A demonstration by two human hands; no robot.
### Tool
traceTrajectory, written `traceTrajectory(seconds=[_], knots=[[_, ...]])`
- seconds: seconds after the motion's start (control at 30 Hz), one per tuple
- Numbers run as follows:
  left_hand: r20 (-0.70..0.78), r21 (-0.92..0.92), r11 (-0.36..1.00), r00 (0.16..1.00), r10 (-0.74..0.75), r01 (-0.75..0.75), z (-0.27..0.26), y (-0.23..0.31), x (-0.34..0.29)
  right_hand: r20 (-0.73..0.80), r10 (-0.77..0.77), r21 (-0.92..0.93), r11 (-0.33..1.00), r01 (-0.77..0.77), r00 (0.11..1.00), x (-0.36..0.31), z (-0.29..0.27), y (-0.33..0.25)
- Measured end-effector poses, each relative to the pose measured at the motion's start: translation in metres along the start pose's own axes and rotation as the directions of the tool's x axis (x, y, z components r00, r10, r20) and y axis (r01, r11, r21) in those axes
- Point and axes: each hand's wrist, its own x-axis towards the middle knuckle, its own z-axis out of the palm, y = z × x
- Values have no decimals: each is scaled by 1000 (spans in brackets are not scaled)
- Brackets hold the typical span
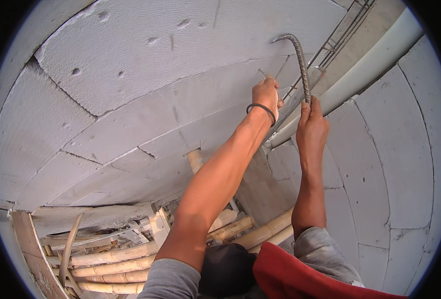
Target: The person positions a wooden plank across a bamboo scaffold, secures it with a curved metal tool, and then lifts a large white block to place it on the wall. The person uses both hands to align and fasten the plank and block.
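My right hand [311, 122] is wrapped round the lower end of a bent, ribbed steel rebar [300, 56]. Its upper end hooks over to the left, close to the grey block wall [190, 30]; I cannot tell if the tip touches. My left hand [266, 94], with a black band [261, 106] at the wrist, is closed in a pinch against the wall, left of the rebar. From its fingertips a thin nail-like pin [262, 73] sticks out toward the blocks. Most of the pin is hidden in the fingers.
Thin steel reinforcing bars [332, 46] run up the corner beside a pale pipe [365, 65]. Another block wall [375, 144] rises on the right. Bamboo poles [113, 266] and wooden boards [31, 249] lie below. A wooden stub [195, 159] protrudes from the wall.
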Motion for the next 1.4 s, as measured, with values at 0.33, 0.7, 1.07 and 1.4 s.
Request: traceTrajectory(seconds=[0.33, 0.7, 1.07, 1.4], knots=[[119, 371, 921, 989, 83, -122, 38, -39, -22, 10, 25, 6, 1000, -25, 1000, 10, -18, 23], [12, 961, 244, 903, 429, -128, -317, -99, -209, 252, -31, 407, 910, -77, 967, -80, -8, 122], [-651, 404, 575, -218, 727, 711, -462, -250, -535, 757, -602, 571, 798, 192, 254, -259, 99, -21], [-736, 288, 849, -465, 492, 443, -452, -304, -518, 676, -679, 649, 364, 668, -286, -365, 90, -102]])
